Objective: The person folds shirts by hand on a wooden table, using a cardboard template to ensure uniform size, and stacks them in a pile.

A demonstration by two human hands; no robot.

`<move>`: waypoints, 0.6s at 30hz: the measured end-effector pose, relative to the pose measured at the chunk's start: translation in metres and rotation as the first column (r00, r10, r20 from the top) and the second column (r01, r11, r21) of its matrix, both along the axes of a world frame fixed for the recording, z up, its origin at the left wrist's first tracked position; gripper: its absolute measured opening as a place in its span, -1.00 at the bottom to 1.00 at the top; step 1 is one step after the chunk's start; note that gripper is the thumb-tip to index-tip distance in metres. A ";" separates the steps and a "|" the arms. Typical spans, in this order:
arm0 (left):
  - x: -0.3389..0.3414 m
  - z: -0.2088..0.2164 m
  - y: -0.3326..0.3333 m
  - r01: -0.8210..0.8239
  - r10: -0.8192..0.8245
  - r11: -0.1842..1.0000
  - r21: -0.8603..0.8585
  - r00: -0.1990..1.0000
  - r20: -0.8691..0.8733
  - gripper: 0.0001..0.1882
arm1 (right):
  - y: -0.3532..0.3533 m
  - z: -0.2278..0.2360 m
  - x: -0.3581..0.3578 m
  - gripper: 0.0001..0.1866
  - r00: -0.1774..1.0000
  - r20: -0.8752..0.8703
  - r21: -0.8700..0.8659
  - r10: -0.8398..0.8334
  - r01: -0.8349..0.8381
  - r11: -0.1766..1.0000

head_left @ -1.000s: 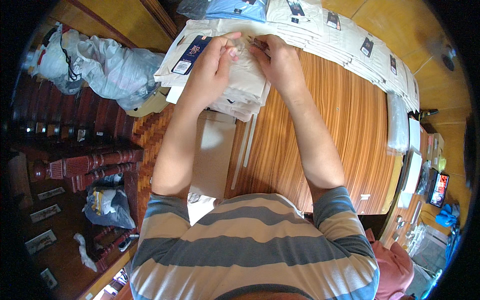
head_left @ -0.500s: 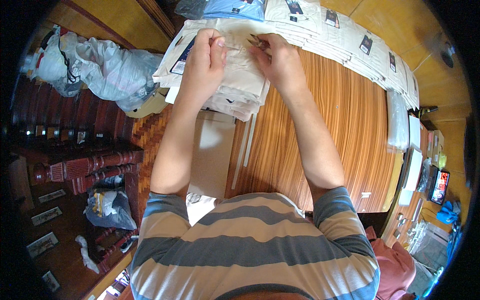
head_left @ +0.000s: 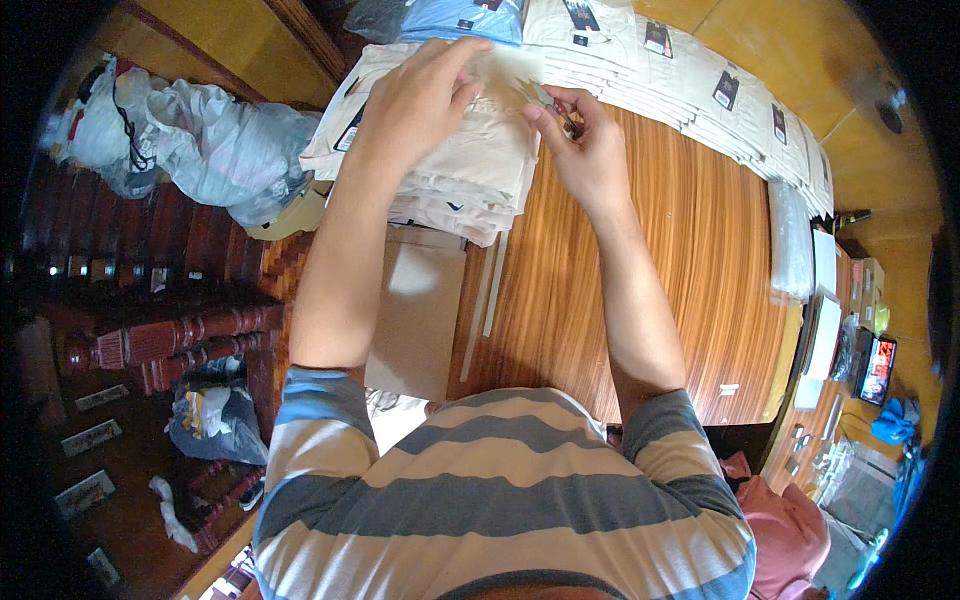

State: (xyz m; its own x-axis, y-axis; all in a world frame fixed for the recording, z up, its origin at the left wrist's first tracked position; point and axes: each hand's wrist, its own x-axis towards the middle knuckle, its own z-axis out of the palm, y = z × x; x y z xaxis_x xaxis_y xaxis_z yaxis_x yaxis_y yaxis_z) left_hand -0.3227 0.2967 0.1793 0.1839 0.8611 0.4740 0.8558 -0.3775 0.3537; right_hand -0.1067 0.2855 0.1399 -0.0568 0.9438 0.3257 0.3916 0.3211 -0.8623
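Observation:
A pile of folded cream garments (head_left: 480,150) lies at the far left part of the wooden table. Over its top my left hand (head_left: 415,100) reaches with fingers stretched forward and the thumb apart, and nothing shows in it. It covers part of a dark hang tag (head_left: 350,130) on the pile. At the pile's right side my right hand (head_left: 590,140) is closed around small thread snips (head_left: 541,95), their pointed blades toward the pile.
Folded cream trousers with tags (head_left: 680,90) line the table's far edge, beside a blue packed garment (head_left: 465,20). Clear plastic sleeves (head_left: 791,240) lie at the right end of the wooden table (head_left: 640,260). White plastic bags (head_left: 220,140) stand to the left, near a carved wooden railing (head_left: 170,335).
My left hand has gone from a pinch to stretched fingers, moving slightly forward. My right hand with the snips has shifted to the right and a little nearer me.

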 end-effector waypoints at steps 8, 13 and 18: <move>0.005 0.005 0.034 0.131 -0.106 0.988 0.083 0.960 -0.260 -0.82 | -0.003 -0.007 0.010 -0.55 0.993 -0.114 0.034 0.015 -0.011 0.999; -0.006 0.011 0.027 0.080 -0.048 0.980 0.182 0.984 -0.173 -0.80 | -0.002 -0.006 0.015 -0.54 0.996 -0.092 0.019 0.003 -0.001 1.000; -0.006 0.010 0.024 0.111 -0.110 0.987 0.112 0.994 -0.013 -0.79 | -0.002 -0.006 0.017 -0.55 0.997 -0.082 -0.001 -0.008 0.008 1.000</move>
